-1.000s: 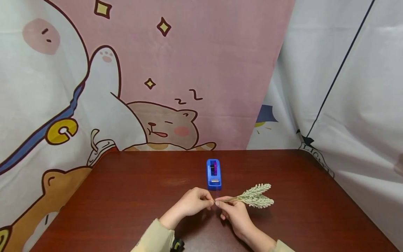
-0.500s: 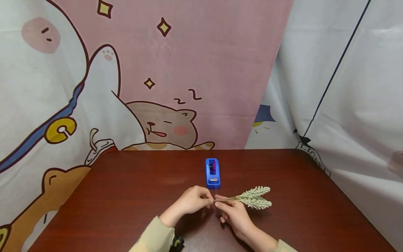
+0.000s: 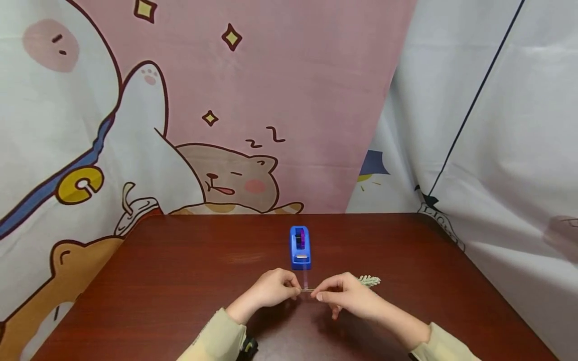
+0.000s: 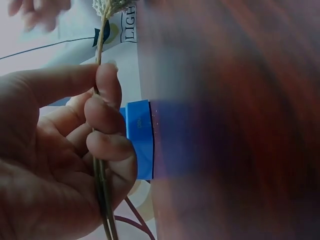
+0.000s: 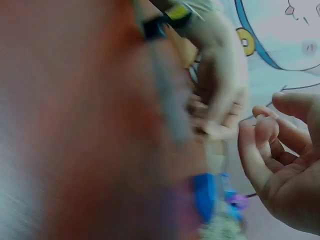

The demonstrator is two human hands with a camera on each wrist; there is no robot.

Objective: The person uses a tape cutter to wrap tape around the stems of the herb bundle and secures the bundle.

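In the head view my left hand [image 3: 273, 289] pinches the thin stems of a pale green artificial flower sprig [image 3: 370, 281], held roughly level above the table. The left wrist view shows its fingers curled round the brown stems [image 4: 100, 45]. My right hand [image 3: 354, 296] hovers in front of the sprig, hiding most of it. In the right wrist view its thumb and fingers [image 5: 252, 155] stand apart, gripping nothing. Just beyond the hands sits a blue tape dispenser [image 3: 300, 263] with a purple core. A clear strip of tape [image 3: 305, 277] runs from it towards the stems.
The dark red-brown tabletop [image 3: 203, 250] spreads around the hands. Behind it hangs a pink and white cartoon cloth [image 3: 316, 100], with white cloth [image 3: 506, 150] along the right side. A dark band is on the left wrist [image 3: 247, 347].
My right hand has let go of the stems and turned over in front of the sprig, covering most of its heads. My left hand keeps its pinch. The head view has shifted slightly.
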